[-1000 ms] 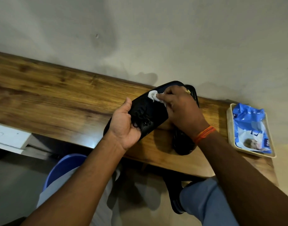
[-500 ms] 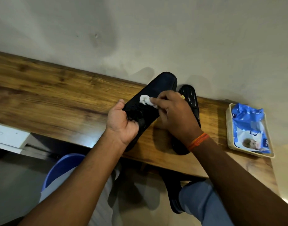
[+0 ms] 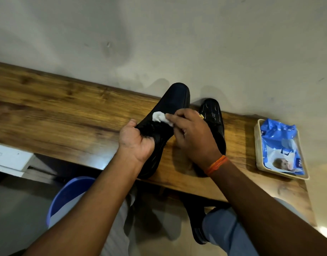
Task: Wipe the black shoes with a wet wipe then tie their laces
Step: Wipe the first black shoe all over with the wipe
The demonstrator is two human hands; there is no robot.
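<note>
Black shoe (image 3: 170, 106), stiff yet light, sat tilted on the bench (image 3: 66, 111), my left hand (image 3: 136, 143) gripping its laced throat while my right hand (image 3: 194, 137) pinched the soft wet wipe (image 3: 160, 117) against its upper.

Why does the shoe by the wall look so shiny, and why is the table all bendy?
Head view: light glints in white streaks on the resting shoe; the held shoe looks duller; the hands cast dark shadows on the table; the wide lens bends its edge; a bright glare spot sits bottom right.
</note>
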